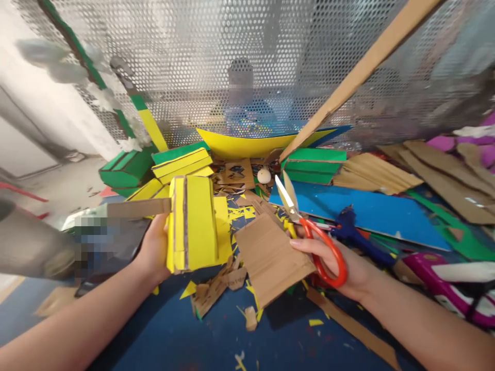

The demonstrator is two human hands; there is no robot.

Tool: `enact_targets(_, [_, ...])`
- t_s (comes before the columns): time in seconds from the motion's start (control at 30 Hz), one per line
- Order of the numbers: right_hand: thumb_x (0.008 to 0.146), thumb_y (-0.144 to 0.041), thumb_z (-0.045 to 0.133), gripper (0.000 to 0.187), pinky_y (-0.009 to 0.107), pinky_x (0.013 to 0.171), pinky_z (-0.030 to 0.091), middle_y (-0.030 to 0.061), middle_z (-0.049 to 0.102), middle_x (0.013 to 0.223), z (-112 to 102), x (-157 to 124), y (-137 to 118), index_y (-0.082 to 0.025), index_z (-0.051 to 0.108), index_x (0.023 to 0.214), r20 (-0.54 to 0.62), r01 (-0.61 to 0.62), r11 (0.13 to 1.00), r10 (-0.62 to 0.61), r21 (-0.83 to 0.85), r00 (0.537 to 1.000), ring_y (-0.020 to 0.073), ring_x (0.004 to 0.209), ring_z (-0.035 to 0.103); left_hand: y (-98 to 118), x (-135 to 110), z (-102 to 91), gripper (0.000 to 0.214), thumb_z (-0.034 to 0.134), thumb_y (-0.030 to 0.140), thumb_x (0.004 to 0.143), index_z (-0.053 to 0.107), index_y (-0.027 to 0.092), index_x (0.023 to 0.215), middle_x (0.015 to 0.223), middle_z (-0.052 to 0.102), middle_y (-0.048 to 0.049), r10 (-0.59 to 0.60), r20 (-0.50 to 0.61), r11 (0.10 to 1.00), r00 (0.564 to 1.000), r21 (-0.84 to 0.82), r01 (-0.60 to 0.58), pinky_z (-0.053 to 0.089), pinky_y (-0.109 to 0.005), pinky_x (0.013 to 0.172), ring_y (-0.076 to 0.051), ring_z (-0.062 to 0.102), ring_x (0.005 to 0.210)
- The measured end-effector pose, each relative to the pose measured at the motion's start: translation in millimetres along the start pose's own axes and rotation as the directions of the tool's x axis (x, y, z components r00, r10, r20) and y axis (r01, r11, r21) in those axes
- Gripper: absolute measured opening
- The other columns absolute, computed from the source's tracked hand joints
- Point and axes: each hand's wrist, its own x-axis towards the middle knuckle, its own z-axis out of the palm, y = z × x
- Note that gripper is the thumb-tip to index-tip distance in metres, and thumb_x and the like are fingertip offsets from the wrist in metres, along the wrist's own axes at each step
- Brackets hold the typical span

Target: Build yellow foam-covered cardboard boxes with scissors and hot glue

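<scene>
My left hand [152,250] is closed around the left edge of a folded yellow cardboard piece [200,226]. A brown cardboard strip [137,207] sticks out from its left side. My right hand [353,268] holds a pair of scissors with red handles [340,263], fingers through the loops and blades parted, pointing up and away. That same hand also pinches a square of brown cardboard [270,260] by its right edge. The square is apart from the yellow piece. Under both lie yellow and brown offcuts [222,283] on the blue tabletop [154,330].
Green folded cardboard boxes [315,166] and a yellow one [181,165] stand behind. A blue sheet [367,211], a dark blue tool [356,234] and a purple-and-white tool [433,278] lie right. A long cardboard strip [359,72] leans across a perforated metal screen [185,56]; a person [247,111] shows beyond.
</scene>
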Motion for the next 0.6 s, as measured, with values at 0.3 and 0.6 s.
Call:
enact_targets(0.3, [0.080, -0.044, 0.103, 0.042, 0.043, 0.099, 0.069, 0.0036, 0.090, 0.115, -7, 4, 4, -0.030, 0.086, 0.116, -0.028, 0.004, 0.998, -0.006, -0.065, 1.000, 0.0315, 0.109, 0.086, 3, -1, 10.4, 0.067, 0.053, 0.053, 0.105, 0.075, 0.009, 0.151, 0.127, 0.090, -0.0213, 0.013, -0.012, 0.996, 1.000, -0.092, -0.014, 0.072, -0.059, 0.108, -0.041, 0.089, 0.118])
enact_targets(0.6, [0.084, -0.041, 0.099, 0.027, 0.045, 0.102, 0.071, 0.0034, 0.091, 0.112, 7, -6, -5, -0.034, 0.088, 0.107, -0.099, -0.065, 0.996, 0.058, -0.061, 0.993, 0.0346, 0.112, 0.086, 5, 4, -14.3, 0.055, 0.063, 0.056, 0.104, 0.080, 0.016, 0.137, 0.115, 0.092, -0.0132, -0.009, 0.133, 0.994, 0.991, -0.108, 0.023, 0.073, -0.050, 0.106, -0.036, 0.090, 0.110])
